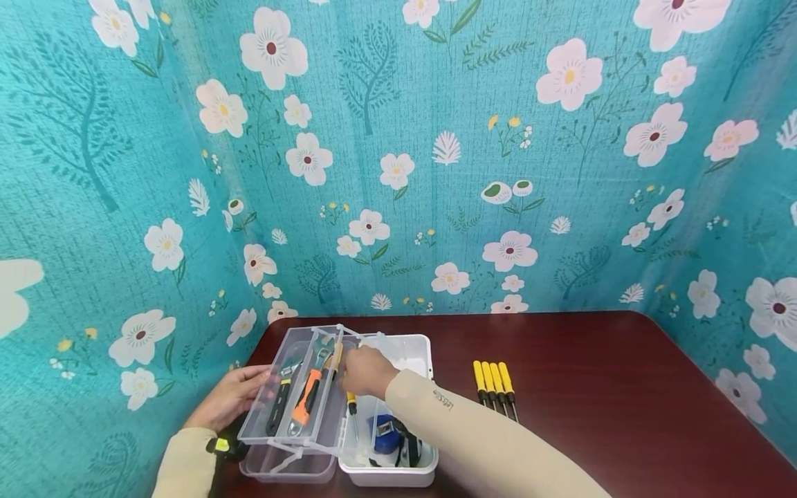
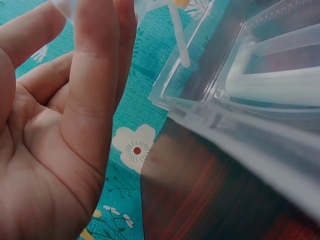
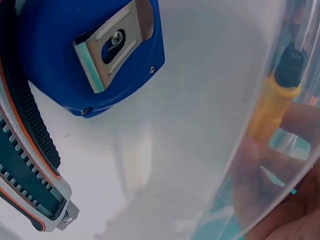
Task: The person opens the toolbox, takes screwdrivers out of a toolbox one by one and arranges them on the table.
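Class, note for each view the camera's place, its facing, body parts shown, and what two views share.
Head: on the head, facing forward and down at the toolbox; left hand, right hand, sleeves show.
Left wrist: on that wrist, facing a clear tray; left hand shows.
Right wrist: on that wrist, facing a blue tape measure; right hand shows.
Shared: head and right wrist show that tape measure.

The desk (image 1: 623,401) gives room right of the yellow screwdrivers (image 1: 496,379), while the clear tray (image 1: 258,418) stands between the hands (image 1: 233,398) (image 1: 369,371).
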`<state>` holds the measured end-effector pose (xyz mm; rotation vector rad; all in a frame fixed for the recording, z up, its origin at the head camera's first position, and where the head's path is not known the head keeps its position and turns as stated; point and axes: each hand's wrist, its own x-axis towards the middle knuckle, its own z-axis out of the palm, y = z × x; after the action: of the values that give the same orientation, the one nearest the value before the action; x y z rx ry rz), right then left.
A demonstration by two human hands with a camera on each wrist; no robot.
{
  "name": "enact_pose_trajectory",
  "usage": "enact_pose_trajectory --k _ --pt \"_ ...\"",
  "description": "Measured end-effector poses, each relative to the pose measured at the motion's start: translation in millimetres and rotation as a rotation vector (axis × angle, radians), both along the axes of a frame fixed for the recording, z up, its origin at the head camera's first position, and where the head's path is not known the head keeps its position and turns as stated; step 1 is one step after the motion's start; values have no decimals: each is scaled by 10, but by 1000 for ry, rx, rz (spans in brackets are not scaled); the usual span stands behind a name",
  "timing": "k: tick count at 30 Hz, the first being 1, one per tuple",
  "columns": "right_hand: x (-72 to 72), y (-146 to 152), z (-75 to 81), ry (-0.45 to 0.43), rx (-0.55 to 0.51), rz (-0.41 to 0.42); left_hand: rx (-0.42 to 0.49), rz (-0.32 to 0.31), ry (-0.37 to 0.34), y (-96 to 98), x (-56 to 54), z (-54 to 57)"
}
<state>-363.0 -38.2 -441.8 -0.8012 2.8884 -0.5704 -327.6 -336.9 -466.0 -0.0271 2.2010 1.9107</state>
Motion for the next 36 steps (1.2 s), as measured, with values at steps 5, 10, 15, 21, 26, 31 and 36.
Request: enact_pose_trajectory --k 5,10,15,21,26,31,36 --pt "-5 7 15 10 -9 13 18 -9 6 -10 8 -10" --pt "10 22 43 -21 -80 -16 26 -11 2 -16 9 -6" --pt "28 39 91 -42 -139 -49 20 -10 2 -12 6 -3" --pt "31 73 159 2 -201 -47 25 -6 0 -6 1 -6" --pt "11 104 170 -3 -276 -57 24 -7 3 -3 5 4" --pt "-12 141 163 -68 -415 -85 8 -14 11 -8 2 3" --pt "-27 165 166 -115 -543 -88 8 1 5 -12 -7 -11"
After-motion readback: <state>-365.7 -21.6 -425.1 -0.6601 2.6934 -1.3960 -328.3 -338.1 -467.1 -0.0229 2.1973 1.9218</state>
